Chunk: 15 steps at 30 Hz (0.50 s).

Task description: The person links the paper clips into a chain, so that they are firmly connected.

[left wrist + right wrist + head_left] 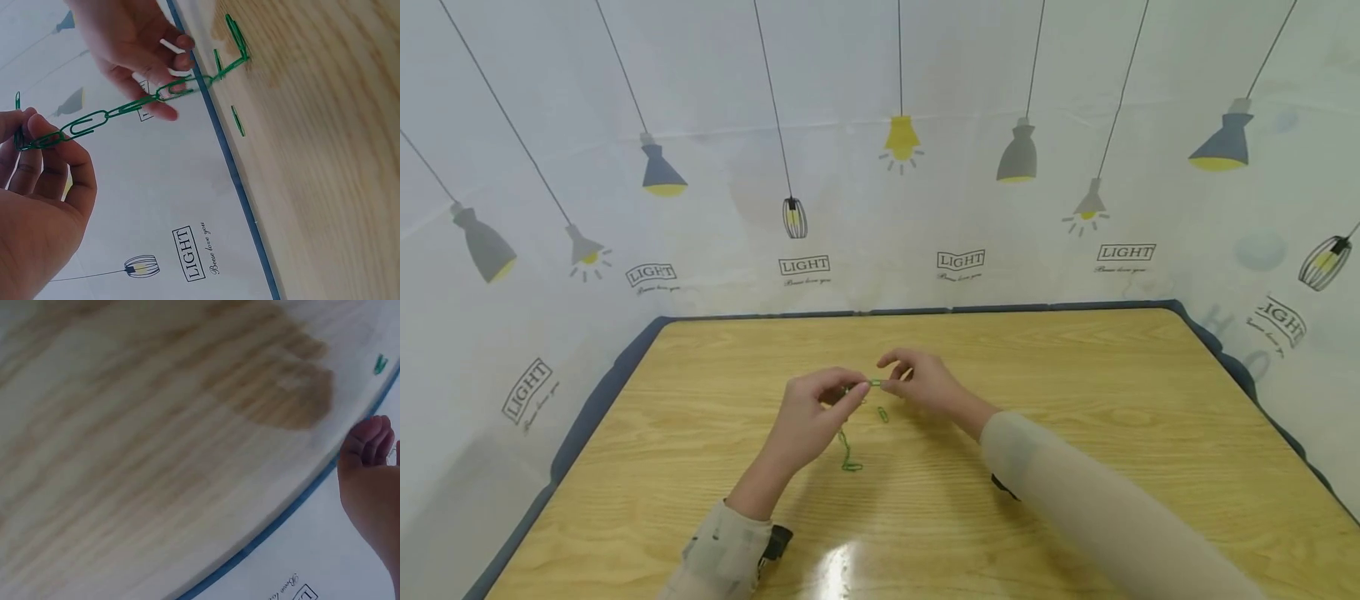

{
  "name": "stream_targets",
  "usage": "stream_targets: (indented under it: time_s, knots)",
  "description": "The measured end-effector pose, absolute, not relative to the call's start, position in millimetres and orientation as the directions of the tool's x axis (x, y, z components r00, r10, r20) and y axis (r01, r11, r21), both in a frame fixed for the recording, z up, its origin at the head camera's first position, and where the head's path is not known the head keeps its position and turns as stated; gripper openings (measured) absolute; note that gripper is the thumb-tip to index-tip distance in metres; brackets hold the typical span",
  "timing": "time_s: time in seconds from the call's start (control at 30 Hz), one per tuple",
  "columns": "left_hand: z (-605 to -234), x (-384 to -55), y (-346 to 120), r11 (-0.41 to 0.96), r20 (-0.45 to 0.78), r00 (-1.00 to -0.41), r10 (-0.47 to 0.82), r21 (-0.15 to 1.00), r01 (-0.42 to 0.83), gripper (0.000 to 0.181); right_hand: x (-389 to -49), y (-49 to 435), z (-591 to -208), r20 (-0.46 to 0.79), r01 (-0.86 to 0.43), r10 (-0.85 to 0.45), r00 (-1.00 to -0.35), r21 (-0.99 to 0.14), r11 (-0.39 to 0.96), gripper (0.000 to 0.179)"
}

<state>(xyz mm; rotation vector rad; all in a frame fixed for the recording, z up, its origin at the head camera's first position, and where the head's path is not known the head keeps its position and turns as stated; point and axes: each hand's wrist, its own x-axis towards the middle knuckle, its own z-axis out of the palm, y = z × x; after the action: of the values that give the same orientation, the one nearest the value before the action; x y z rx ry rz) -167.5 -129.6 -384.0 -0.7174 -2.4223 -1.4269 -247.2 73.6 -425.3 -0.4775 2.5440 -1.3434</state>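
Note:
My left hand (805, 421) pinches the upper end of a chain of green paper clips (87, 124) between thumb and fingertips. One clip (876, 383) sticks out from that pinch toward the right hand. Below, the chain hangs down and its lower end (852, 467) lies on the table. My right hand (928, 383) hovers close by, its thumb near the protruding clip and its fingers loosely bent and spread. In the left wrist view the right hand (128, 37) appears behind the chain, with no clip visible in its fingers. A loose green paper clip (882, 414) lies under the hands.
The wooden table (1075, 375) has a dark blue edge (602, 400). Behind it and at both sides hangs a white sheet (865, 67) printed with lamps. Another green clip (238, 121) lies on the table in the left wrist view.

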Motion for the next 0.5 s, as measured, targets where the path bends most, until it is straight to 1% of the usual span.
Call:
stream_targets:
  time_s: [0.2,0.4,0.5]
  knots:
    - [-385.1,-167.7,-130.4,0.406,0.442,-0.849,0.289,0.746,0.527,0.02,-250.5,77.2,-435.1,-0.167,-0.142,-0.446,-0.879,-0.802,0.581,0.03]
    - [-386.5,-169.3,-129.8,0.407,0.439,-0.855,0.277,0.753,0.518,0.017,-253.9,81.2,-438.1,-0.206,-0.171,-0.501,-0.84,-0.777,0.606,0.028]
    - [-388.3,-170.0,-129.6,0.397,0.438,-0.856,0.276,0.759,0.516,0.017,-253.7,81.0,-439.0,-0.231,-0.174,-0.506,-0.831,-0.757,0.63,0.026]
